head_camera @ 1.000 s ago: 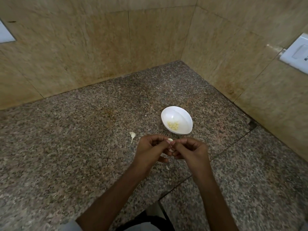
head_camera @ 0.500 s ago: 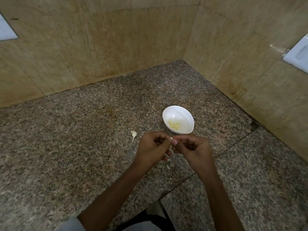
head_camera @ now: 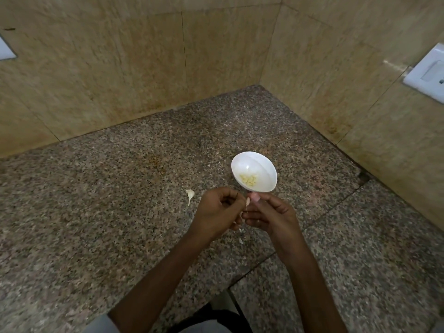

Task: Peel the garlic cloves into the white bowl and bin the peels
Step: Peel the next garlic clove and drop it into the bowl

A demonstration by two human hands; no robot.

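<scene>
Both hands meet just in front of the white bowl [head_camera: 255,164], above the worktop [head_camera: 120,212]. The left hand [head_camera: 216,210] has its fingers curled in, and its grip pinches the garlic clove [head_camera: 247,201] at the fingertips. The right hand [head_camera: 269,215] is curled too, thumb tip against the clove's upper end, so its grip is closed on the same small piece. A thin strand of skin hangs below the clove.

We judge the clove light and firm, but small enough to squirt out of a hard pinch once its slick flesh is bare. The skin looks papery and brittle, so it is likely to tear into flakes. We would steady the clove by its sides and pick at the skin from the pointed end or the loose strand.

Peeled cloves [head_camera: 249,180] lie in the bowl's bottom. An unpeeled clove [head_camera: 190,193] waits on the worktop left of the hands, and peel scraps [head_camera: 241,240] lie under them. These scraps weigh almost nothing and would scatter at a breath. We see no bin.
</scene>
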